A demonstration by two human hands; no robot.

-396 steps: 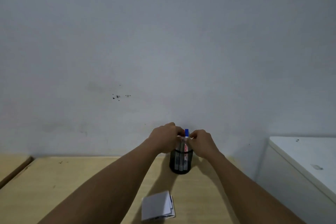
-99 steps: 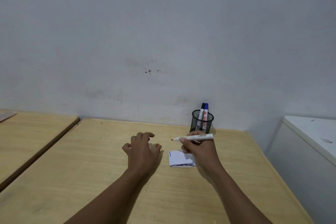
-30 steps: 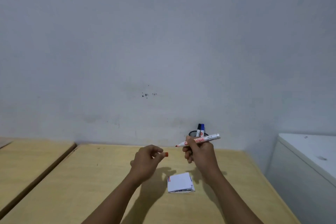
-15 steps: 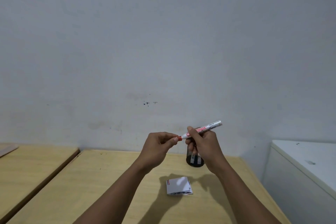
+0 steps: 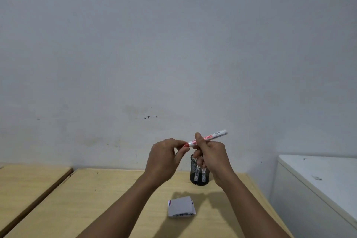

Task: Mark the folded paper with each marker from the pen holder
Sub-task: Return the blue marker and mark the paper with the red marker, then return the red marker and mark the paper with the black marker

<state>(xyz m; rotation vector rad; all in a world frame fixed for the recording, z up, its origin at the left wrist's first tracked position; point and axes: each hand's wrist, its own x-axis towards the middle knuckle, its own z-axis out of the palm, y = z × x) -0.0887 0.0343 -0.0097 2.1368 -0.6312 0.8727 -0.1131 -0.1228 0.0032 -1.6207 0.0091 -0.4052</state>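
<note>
My right hand (image 5: 212, 152) grips a white red-ink marker (image 5: 211, 137) by its barrel, held nearly level in the air above the table. My left hand (image 5: 164, 157) pinches the marker's red cap (image 5: 185, 145) at its left end; the cap sits on the tip. Right behind and below my hands stands the black mesh pen holder (image 5: 200, 175) with two markers inside, their tops hidden by my right hand. The folded white paper (image 5: 181, 206) lies flat on the table in front of the holder, with a red and a blue stroke at its upper left corner.
The wooden table (image 5: 108, 199) stands against a pale wall. A second wooden table (image 5: 25, 181) adjoins on the left across a narrow gap. A white cabinet (image 5: 320, 179) stands off the table's right edge.
My left hand brought the red cap up to the marker tip and the cap now sits on it. Both hands rose and the view tilted slightly.
</note>
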